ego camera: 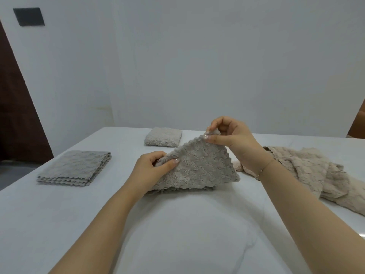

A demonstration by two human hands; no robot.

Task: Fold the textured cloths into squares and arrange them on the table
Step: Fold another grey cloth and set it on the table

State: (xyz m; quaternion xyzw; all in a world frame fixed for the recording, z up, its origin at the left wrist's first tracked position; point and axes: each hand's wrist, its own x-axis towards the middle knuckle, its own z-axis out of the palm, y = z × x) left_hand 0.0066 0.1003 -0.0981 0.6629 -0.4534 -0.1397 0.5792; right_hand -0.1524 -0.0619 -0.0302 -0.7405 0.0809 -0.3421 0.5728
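On the white surface (59, 214), both hands pinch the grey cloth (199, 171): left hand (156, 169) its left edge, right hand (231, 135) its raised corner.

near table (177, 234): bare | left: folded stack (76, 168) | right: loose cloths (308, 171) | far: folded square (163, 136)

1. Wall (217, 56): plain white, evenly lit.
2. Black rectangular panel (29, 16): mounted on wall, upper left.
3. Dark brown door (17, 107): left edge.
4. Table (177, 224): white surface, faint veining.
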